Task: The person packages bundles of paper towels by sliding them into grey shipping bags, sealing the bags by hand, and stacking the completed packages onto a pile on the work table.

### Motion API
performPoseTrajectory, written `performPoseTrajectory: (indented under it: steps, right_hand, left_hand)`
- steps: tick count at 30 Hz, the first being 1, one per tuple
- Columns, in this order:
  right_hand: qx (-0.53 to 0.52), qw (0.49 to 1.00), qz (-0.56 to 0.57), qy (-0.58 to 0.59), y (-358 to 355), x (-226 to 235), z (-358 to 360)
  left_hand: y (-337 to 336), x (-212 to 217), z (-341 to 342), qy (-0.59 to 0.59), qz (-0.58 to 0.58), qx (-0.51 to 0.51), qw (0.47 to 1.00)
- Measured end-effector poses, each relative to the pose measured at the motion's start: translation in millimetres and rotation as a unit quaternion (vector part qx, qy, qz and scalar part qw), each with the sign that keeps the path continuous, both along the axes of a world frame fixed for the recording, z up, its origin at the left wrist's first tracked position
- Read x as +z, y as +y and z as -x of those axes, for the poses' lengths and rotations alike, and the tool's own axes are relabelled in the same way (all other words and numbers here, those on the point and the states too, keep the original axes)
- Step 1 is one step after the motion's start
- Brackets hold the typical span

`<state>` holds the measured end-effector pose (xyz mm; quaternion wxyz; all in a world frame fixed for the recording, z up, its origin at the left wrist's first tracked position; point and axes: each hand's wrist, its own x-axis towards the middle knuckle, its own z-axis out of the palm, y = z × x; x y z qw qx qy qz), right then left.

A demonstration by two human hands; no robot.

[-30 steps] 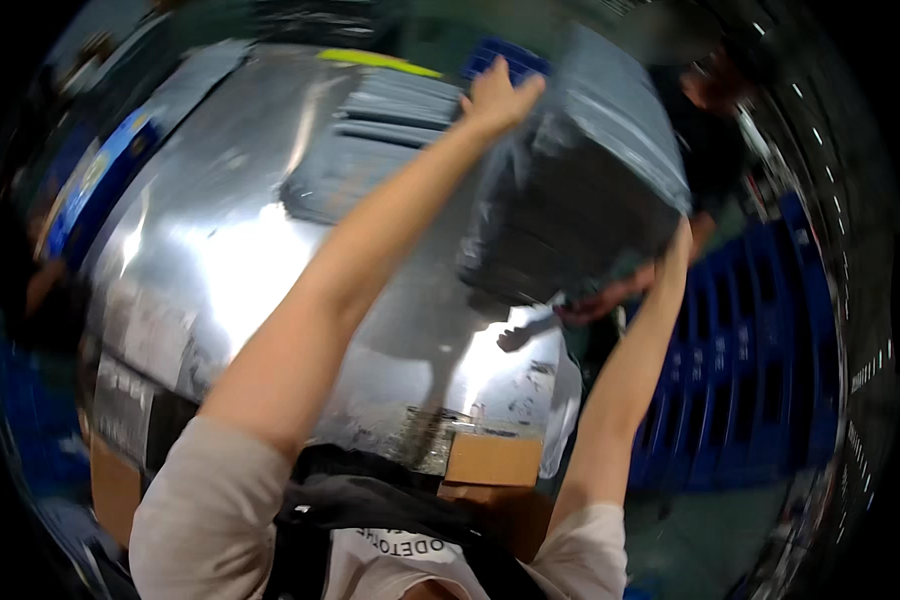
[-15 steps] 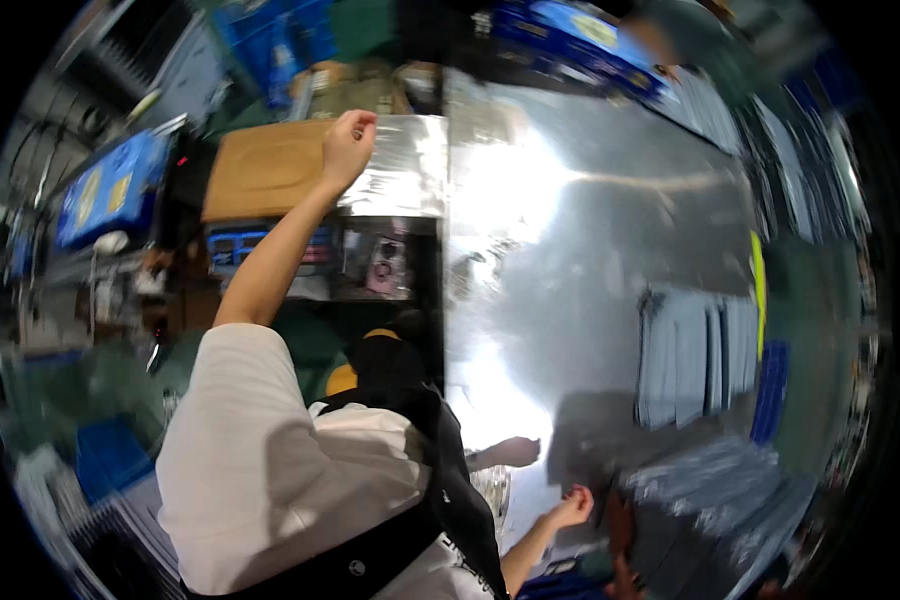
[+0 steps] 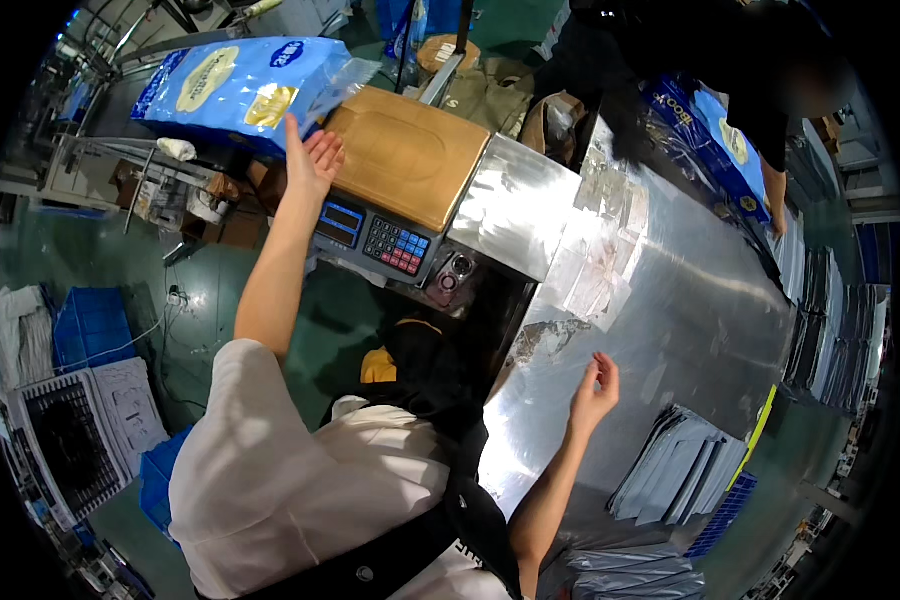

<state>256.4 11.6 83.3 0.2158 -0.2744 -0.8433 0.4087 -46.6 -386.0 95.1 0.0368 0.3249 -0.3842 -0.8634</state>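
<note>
My left hand (image 3: 313, 160) is stretched out at the upper left, fingers spread and palm bare. Its fingertips are at the near right end of a large blue plastic-wrapped package (image 3: 240, 88); whether they touch it I cannot tell. Right beside this hand is a scale with a tan platform (image 3: 410, 150) and a keypad (image 3: 398, 246) on its front. Over the metal table (image 3: 690, 310) hangs my right hand (image 3: 595, 388), fingers loosely bent, thumb apart, with nothing visible in it.
A stack of grey mailing bags (image 3: 675, 465) lies at the table's right edge, with more bags (image 3: 635, 575) nearer me. Across the table another person's arm (image 3: 773, 195) is beside a second blue package (image 3: 715, 145). Blue crates (image 3: 92, 325) stand on the floor at left.
The view has turned left, bringing the blue package nearer. My left hand has gone from curled over the scale to spread at the package. My right hand has moved forward over the table.
</note>
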Motion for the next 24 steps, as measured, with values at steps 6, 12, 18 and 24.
performPoseTrajectory:
  steps: [6,12,18,24]
  right_hand:
    - [-0.072,0.996,0.027,-0.04,3,-27,-57]
    - [-0.209,0.968,0.136,-0.012,-4,-81,-129]
    - [-0.17,0.957,0.229,0.053,-27,-73,-73]
    - [-0.297,0.902,0.305,0.073,-40,-97,-110]
  left_hand:
    - [63,-63,7,-0.001,-0.019,0.025,0.999]
    - [241,-25,-76,-0.109,-0.213,-0.193,0.952]
    - [387,40,-182,-0.121,-0.426,-0.61,0.657]
    - [387,57,-82,0.456,0.222,-0.548,0.665]
